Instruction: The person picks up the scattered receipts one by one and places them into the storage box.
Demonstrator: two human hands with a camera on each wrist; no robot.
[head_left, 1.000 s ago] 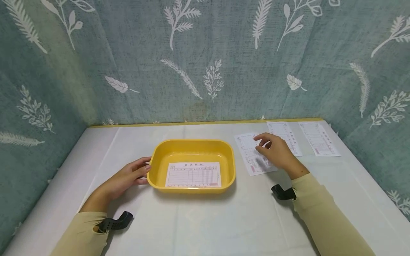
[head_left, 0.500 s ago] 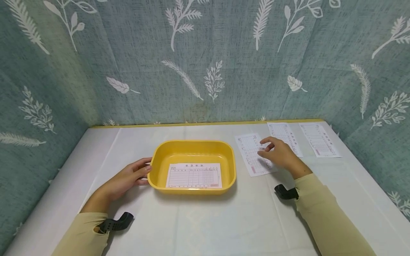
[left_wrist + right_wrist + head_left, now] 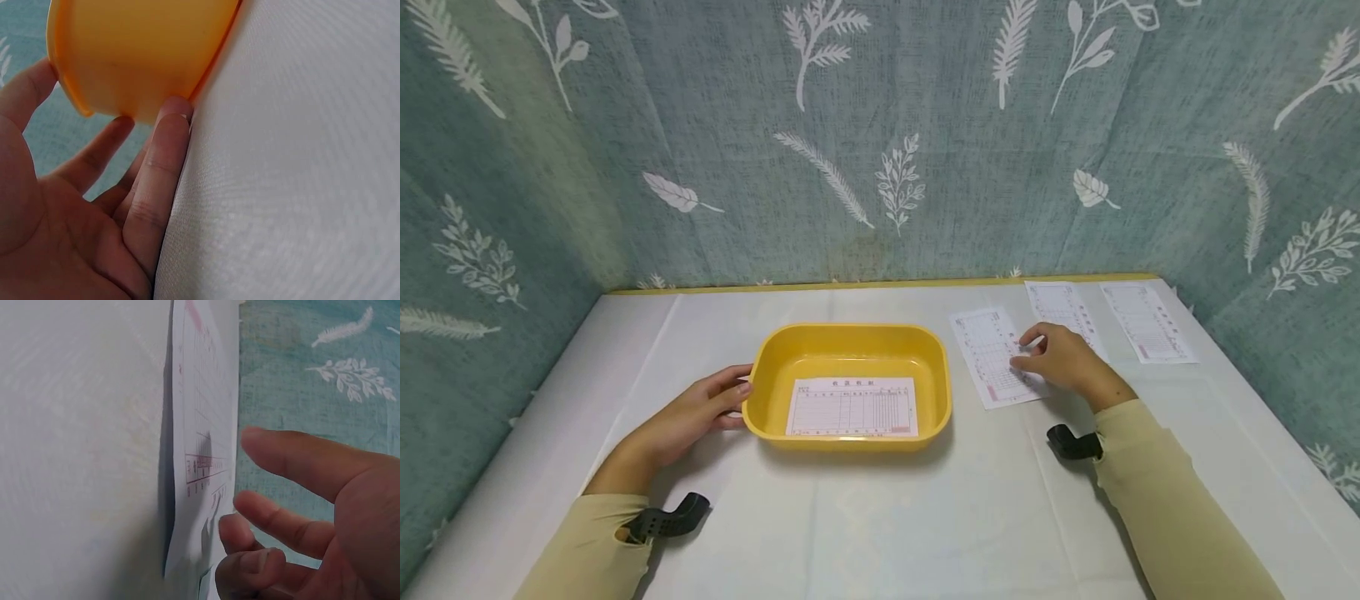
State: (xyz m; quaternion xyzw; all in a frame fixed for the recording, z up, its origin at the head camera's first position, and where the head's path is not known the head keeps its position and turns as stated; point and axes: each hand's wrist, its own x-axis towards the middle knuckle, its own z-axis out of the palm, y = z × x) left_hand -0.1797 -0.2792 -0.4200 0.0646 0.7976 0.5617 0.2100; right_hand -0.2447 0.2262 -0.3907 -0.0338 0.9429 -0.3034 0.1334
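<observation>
In the head view a yellow plastic tray (image 3: 850,337) stands mid-table with a printed form slip (image 3: 852,407) lying inside. My left hand (image 3: 688,421) is at its left end. In the left wrist view, the thumb and fingertips of that hand touch the tray's outer wall (image 3: 137,56), with fingers fairly straight. My right hand (image 3: 1063,362) hovers over the right part of a second form slip (image 3: 988,350), right of the tray. Its thumb and fingers are apart in the right wrist view, with nothing between them; the slip (image 3: 203,412) has a slightly raised edge beside them.
Two more form slips, one (image 3: 1060,304) partly behind my right hand and one (image 3: 1150,325) farther right, lie near the table's back edge. A white cloth (image 3: 880,533) covers the table. Leaf-patterned fabric (image 3: 715,100) encloses the back and sides. Each wrist wears a black camera (image 3: 673,517).
My right hand has shifted slightly right and lower over the slip, and its thumb and fingers stay apart. My left hand stays at the tray's left end.
</observation>
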